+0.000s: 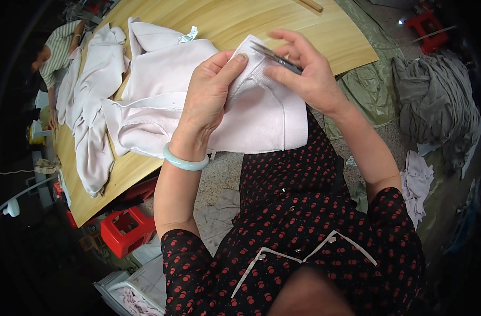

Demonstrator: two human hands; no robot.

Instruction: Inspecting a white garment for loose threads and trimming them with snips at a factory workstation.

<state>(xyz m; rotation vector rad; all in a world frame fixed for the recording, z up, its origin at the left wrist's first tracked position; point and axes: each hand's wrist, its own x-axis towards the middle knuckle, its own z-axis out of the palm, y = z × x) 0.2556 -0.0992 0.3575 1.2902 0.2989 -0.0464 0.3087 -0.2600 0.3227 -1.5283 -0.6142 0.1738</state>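
Note:
A pale pink knit garment point(251, 124) hangs between my hands and the wooden table, its lower part draped over the table's near edge. My left hand point(211, 87) is closed on the garment's ribbed edge, thumb pressed on top. A pale green bangle point(185, 160) circles that wrist. In my right hand point(309, 71) is a pair of small dark thread snips point(277, 57), the tips at the ribbed edge beside my left thumb. Motion blurs the fingers of this hand a little. Whether the blades touch the knit I cannot tell.
On the wooden table point(235, 23) lie more pale garments point(95, 89). A person in a striped top point(61, 45) is at the far left. Red stools point(125, 229) stand below the table and at the far right. Grey cloth point(430, 95) is heaped on the right.

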